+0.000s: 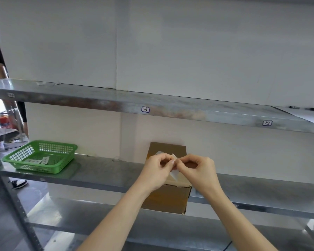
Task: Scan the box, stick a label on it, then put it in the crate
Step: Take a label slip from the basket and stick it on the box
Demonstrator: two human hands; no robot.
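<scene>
A brown cardboard box [168, 197] sits on the middle metal shelf [105, 173], its front hanging over the shelf's edge. Above the box, my left hand [157, 172] and my right hand [198, 170] meet fingertip to fingertip. Both pinch a small white label sheet [174, 174], which hangs between them over the box top. A second white piece [159, 153] shows just behind my left fingers. A green plastic crate [41, 155] stands on the same shelf at the left, with a few white label strips [38, 161] lying in it.
An upper shelf [152, 104] with tags "+2" and "+3" runs overhead; pens and a paper sheet [304, 113] lie on its right end. A lower shelf sits below. At the far left are red fire extinguishers [3, 121] and another person's legs and shoe [19, 183].
</scene>
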